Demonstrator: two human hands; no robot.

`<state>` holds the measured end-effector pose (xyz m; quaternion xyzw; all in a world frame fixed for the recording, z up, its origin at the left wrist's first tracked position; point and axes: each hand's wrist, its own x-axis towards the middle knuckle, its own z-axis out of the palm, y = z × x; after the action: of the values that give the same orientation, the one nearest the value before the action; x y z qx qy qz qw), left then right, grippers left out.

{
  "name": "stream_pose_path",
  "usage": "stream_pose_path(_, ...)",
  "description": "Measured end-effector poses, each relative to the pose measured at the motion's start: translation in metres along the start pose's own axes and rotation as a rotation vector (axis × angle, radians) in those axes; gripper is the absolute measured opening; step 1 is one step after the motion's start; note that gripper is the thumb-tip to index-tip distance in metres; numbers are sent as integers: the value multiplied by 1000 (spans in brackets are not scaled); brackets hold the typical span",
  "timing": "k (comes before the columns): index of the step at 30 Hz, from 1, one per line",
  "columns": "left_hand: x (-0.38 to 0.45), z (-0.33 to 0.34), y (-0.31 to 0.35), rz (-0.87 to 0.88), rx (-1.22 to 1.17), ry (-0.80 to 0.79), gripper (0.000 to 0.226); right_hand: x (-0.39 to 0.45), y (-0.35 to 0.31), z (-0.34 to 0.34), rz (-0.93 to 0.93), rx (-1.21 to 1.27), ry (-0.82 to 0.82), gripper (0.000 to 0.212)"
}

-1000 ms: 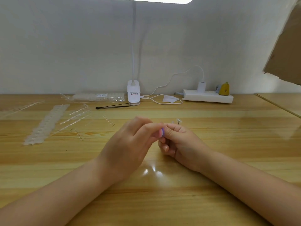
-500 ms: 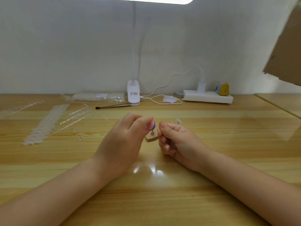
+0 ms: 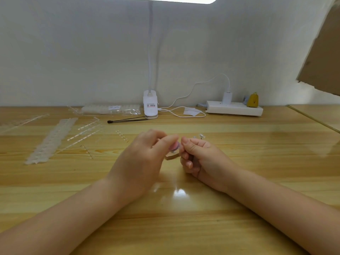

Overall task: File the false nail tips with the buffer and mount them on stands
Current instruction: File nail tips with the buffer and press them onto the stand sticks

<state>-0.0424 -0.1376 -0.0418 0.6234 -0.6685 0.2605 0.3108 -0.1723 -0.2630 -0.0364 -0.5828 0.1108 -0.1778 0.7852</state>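
Observation:
My left hand point(image 3: 139, 162) pinches a small pink-purple pad point(image 3: 174, 145) between thumb and forefinger. The pad tops a little stand whose wooden base point(image 3: 172, 155) rests on the table point(image 3: 257, 162) under my fingertips. My right hand point(image 3: 200, 159) is curled, and its thumb and forefinger pinch something tiny right against the pad. It looks like a clear nail tip, mostly hidden. Just behind my right hand, two more small stands with clear nail tips point(image 3: 201, 135) poke up.
Strips of clear nail tips point(image 3: 49, 140) and loose clear sprues point(image 3: 86, 133) lie at the left. Further back are a bag of tips point(image 3: 110, 108), a black thin tool point(image 3: 127, 120), a white clip lamp base point(image 3: 150, 104), its cable and a power strip point(image 3: 234, 108).
Half a second ago my hands were apart with the stand showing between them. My left hand has brought the pad back against my right fingertips.

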Motion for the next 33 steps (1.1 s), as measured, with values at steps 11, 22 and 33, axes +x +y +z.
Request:
stream_pose_path(11,1,-4,0,-129,-39,-21,25,-1,0,2,-3,-20,10,23)
stream_pose_path(22,1,-9,1,-11,19,43,26,-1,-2,1,19,-2,23,24)
stream_pose_path(33,1,-8,-5,100,54,157,30,-1,-2,0,41,-19,-16,22)
